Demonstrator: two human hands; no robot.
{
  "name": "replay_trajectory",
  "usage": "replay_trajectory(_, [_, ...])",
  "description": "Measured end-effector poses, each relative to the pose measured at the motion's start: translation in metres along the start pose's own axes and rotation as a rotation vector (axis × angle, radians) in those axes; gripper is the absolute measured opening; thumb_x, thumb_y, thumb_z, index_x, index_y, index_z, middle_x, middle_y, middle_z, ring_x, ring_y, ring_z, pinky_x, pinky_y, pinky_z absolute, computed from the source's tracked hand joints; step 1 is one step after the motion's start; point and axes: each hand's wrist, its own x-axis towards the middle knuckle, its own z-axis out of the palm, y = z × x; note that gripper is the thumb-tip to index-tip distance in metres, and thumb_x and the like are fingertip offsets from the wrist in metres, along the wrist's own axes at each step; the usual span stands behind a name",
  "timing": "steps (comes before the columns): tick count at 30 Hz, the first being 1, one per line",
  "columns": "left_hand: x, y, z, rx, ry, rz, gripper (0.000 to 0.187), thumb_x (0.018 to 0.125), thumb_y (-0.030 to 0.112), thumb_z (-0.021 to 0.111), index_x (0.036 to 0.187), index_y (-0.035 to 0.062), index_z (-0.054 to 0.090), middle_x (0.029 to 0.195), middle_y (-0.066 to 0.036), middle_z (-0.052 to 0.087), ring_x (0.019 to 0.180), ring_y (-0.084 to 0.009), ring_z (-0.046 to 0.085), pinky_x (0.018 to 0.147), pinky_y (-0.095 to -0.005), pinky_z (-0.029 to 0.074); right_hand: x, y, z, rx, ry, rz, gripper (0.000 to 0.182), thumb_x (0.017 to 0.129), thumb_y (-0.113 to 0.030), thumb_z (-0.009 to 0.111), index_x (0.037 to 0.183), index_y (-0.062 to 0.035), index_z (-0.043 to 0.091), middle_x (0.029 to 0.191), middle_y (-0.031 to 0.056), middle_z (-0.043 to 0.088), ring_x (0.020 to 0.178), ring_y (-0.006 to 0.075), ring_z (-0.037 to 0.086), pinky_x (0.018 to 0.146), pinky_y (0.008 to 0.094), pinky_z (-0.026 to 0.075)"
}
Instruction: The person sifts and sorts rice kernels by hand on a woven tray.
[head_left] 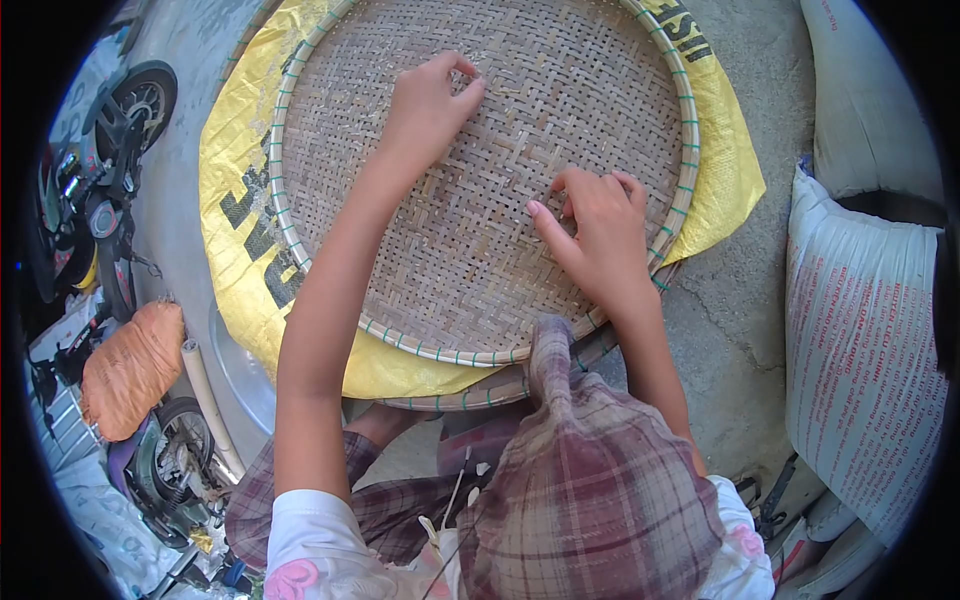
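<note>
Up top, the woven tray point(470, 230) is cut off.

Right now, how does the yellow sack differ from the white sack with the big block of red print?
The yellow sack is spread flat, while the white sack bulges as if filled. The yellow sack lies under the woven tray, partly covered by it; the white sack is off to the tray's right. The yellow sack has bold black letters, the white sack small red ones. Both carry print.

Gap between hands point(428, 112) over woven tray point(500, 170); rim point(689, 150) surrounds.
</note>
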Motion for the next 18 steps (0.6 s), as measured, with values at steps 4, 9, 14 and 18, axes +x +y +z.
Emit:
replay_trajectory(4, [0.002, -0.011, 0.018, 0.132, 0.126, 0.238, 0.017, 0.079, 0.017, 0.061, 0.089, 0.004, 0.062, 0.051, -0.005, 0.044, 0.045, -0.0167, 0.044, 0.048, -0.0282, 0.038, 0.0, 0.0, -0.001, -0.002, 0.001, -0.003, 0.027, 0.081, -0.029, 0.058, 0.088, -0.005, 0.05, 0.077, 0.0079, 0.054, 0.08, 0.024, 0.053, 0.089, 0.04, 0.031])
replay_trajectory(9, [0.0, 0.0, -0.008, -0.09, -0.002, -0.013, 0.022, 0.081, 0.017, 0.057, 0.092, -0.0017, 0.06, 0.063, -0.012, 0.058, 0.056, -0.0204, 0.055, 0.054, -0.0268, 0.044, 0.0, 0.001, 0.0, 0.006, 0.003, -0.005, 0.027, 0.08, -0.03, 0.058, 0.088, -0.0049, 0.051, 0.077, 0.0079, 0.054, 0.081, 0.0239, 0.053, 0.089, 0.0399, 0.031])
replay_trajectory(14, [-0.077, -0.043, -0.106, -0.896, 0.405, -0.555, 0.011, 0.085, 0.007, 0.058, 0.09, -0.001, 0.053, 0.056, 0.006, 0.031, 0.045, -0.003, 0.026, 0.044, -0.0213, 0.024, -0.001, 0.001, 0.0, 0.028, 0.005, -0.008, 0.027, 0.08, -0.03, 0.058, 0.089, -0.0048, 0.051, 0.079, 0.0079, 0.054, 0.082, 0.0237, 0.053, 0.09, 0.0401, 0.031])
replay_trajectory(18, [-0.182, -0.113, -0.188, -0.996, 0.747, -0.794, 0.018, 0.084, 0.003, 0.055, 0.071, 0.0069, 0.045, 0.051, 0.006, 0.021, 0.042, -0.0038, 0.022, 0.042, -0.0201, 0.022, -0.001, 0.002, 0.002, 0.006, 0.01, -0.028, 0.028, 0.08, -0.031, 0.058, 0.09, -0.0047, 0.052, 0.08, 0.0082, 0.055, 0.084, 0.0237, 0.053, 0.091, 0.0408, 0.03])
